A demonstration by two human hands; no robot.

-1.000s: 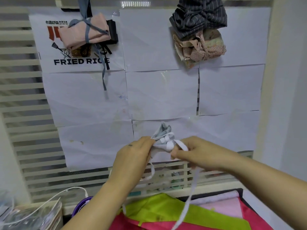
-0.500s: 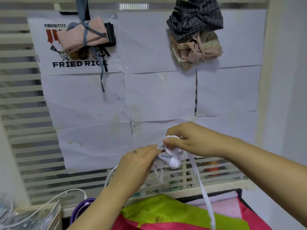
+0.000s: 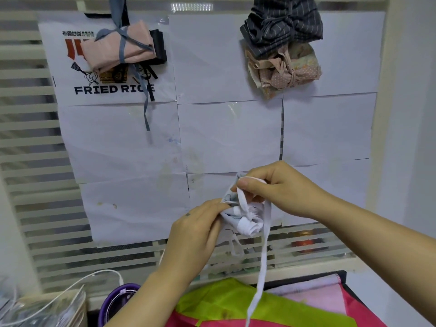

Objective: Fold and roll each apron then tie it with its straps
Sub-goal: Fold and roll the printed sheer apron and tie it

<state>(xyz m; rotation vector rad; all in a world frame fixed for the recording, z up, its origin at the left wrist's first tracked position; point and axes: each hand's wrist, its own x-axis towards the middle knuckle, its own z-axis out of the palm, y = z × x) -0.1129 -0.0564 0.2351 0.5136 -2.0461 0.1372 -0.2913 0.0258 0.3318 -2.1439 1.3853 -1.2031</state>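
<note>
I hold a small rolled white apron [image 3: 245,220] in the air in front of the papered wall. My left hand [image 3: 198,230] grips the roll from its left side. Above it, my right hand [image 3: 276,187] pinches a white strap [image 3: 262,263] that loops over the roll, and the strap's long end hangs down past the coloured cloth below. A shorter strap loop dangles under the roll.
Tied apron bundles hang on the wall: a pink one [image 3: 118,48] at upper left, a dark striped one [image 3: 280,27] over a beige dotted one [image 3: 285,72] at upper right. Green, pink and red aprons [image 3: 236,305] lie below. A purple container [image 3: 115,305] and white cable [image 3: 70,289] sit lower left.
My right hand has lifted from beside the roll to above it, drawing the strap up and over. My left hand kept its grip, shifting slightly lower.
</note>
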